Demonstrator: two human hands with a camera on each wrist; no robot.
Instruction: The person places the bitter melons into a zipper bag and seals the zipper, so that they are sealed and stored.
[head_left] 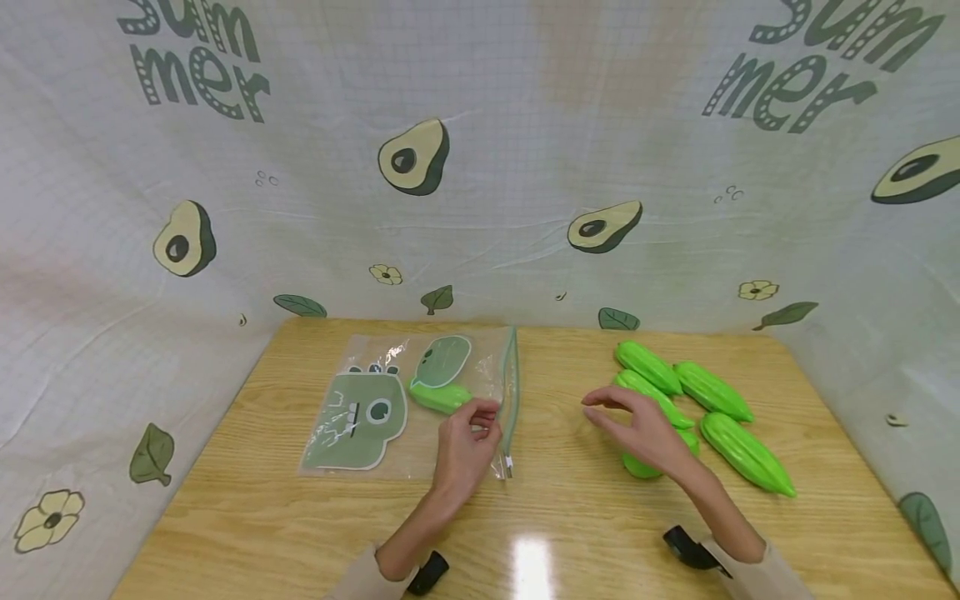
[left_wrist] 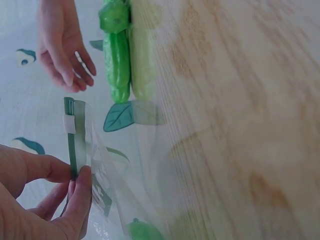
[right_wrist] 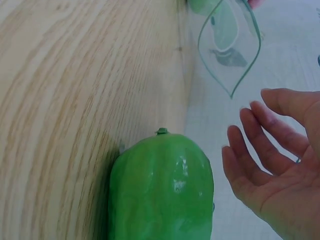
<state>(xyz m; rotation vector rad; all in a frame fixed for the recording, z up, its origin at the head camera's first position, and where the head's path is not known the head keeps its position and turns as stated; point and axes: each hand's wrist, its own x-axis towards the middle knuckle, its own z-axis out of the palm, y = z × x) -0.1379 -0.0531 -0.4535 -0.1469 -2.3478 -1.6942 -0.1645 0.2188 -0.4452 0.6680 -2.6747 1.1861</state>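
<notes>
Green veg [head_left: 639,465] ptly behind R hand [head_left: 647,427]

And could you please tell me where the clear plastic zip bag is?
In the head view, the clear plastic zip bag lies left of centre on the brown wooden table, its green zip edge pinched by the left hand.

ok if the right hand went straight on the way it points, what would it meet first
Most likely the green-edged mouth of the clear zip bag, which the left hand pinches; how high the right hand sits above the table is unclear, so it might pass over it.
</notes>
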